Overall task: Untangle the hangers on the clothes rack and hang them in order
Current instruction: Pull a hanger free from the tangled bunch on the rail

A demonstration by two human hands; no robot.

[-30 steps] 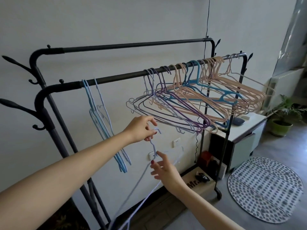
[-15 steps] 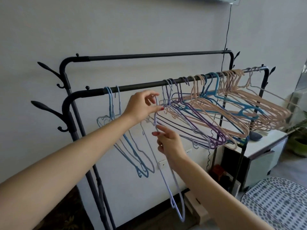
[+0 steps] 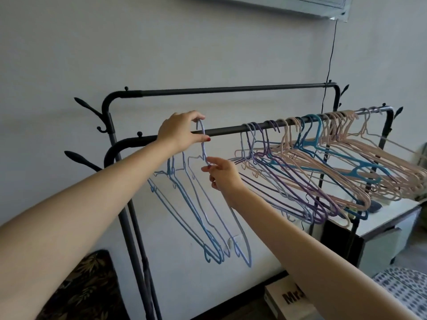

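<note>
Grey wall (image 3: 208, 42) backs a black clothes rack (image 3: 231, 130). Left hand (image 3: 179, 132) pinches the lilac hanger (image 3: 203, 144) by its hook at the front rail, hook up, body hanging down; right hand (image 3: 223, 173) pinches its neck. Blue hangers (image 3: 184, 204) hang left, a tangled bunch (image 3: 323, 167) right.

Soft daylight from the right — dim left side, edges bowed, slightly blurred.

Bare forearms, no sleeves; hands (image 3: 182, 132) with red-painted nails.
</note>
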